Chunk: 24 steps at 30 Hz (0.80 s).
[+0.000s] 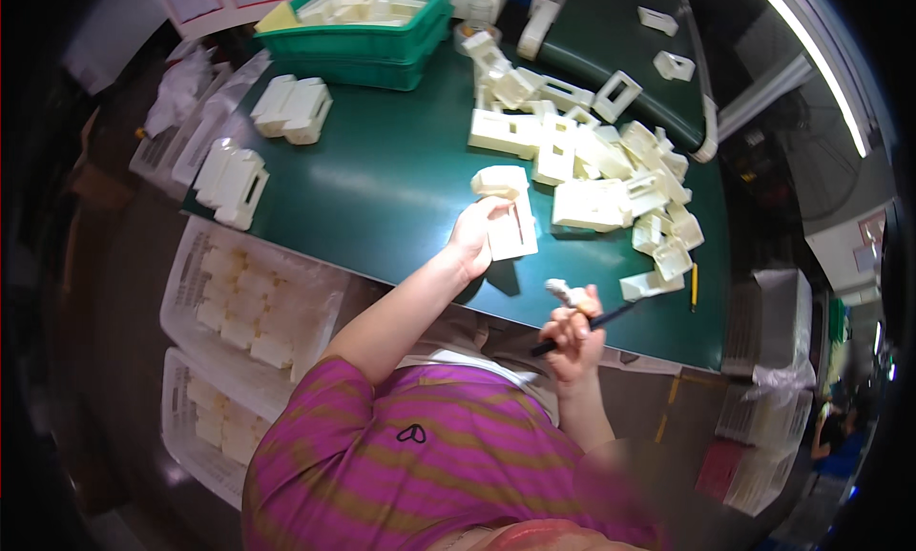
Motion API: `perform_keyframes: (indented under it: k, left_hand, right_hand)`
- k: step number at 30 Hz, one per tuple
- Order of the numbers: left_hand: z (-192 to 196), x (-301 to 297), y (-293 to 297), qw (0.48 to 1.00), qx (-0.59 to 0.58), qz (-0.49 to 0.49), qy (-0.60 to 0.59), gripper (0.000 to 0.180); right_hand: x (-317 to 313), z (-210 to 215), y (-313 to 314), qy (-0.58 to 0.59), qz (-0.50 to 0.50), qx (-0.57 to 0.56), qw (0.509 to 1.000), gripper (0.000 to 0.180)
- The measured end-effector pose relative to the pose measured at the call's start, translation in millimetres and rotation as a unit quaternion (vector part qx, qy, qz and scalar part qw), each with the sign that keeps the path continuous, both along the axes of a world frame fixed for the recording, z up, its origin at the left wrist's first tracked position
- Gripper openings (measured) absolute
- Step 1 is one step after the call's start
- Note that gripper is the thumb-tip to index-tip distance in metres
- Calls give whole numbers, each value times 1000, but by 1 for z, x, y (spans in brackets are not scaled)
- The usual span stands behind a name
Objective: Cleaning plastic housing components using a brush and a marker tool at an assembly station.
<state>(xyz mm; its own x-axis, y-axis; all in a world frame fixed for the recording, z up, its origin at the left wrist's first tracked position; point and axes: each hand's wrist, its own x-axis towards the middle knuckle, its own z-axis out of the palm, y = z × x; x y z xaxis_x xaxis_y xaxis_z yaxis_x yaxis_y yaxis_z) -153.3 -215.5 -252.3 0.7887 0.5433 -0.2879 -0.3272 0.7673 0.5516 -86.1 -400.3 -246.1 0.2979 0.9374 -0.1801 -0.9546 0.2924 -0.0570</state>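
My left hand (469, 236) is closed around a cream-white plastic housing (512, 231), which it holds up over the near part of the green table (382, 184). At the table's front edge my right hand (574, 346) grips a thin black pen-like tool (611, 316); whether it is a pen or a blade I cannot tell. A white wrap (557, 289) covers one fingertip of that hand. The two hands are apart, and the tool does not touch the housing. Beyond them lies a loose heap of similar plastic housings (590, 205).
Green crates (382, 43) with more housings stand at the back left. Housings (229, 186) lie in rows on the left. A conveyor belt (611, 41) carries several pieces. A yellow stick (695, 289) lies right. Plastic bins (181, 284) flank the table; a person (836, 427) is far right.
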Motion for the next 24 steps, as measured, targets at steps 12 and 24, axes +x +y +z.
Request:
perform_keyframes:
  k: [12,24]
  left_hand:
    - [25,-194,128,346,721,252,545,49]
    - [29,-93,106,468,801,107,357,73]
  right_hand:
    - [42,-25,2,-125,-79,-40,988,32]
    - [41,-33,1,-137,-79,-20,987,34]
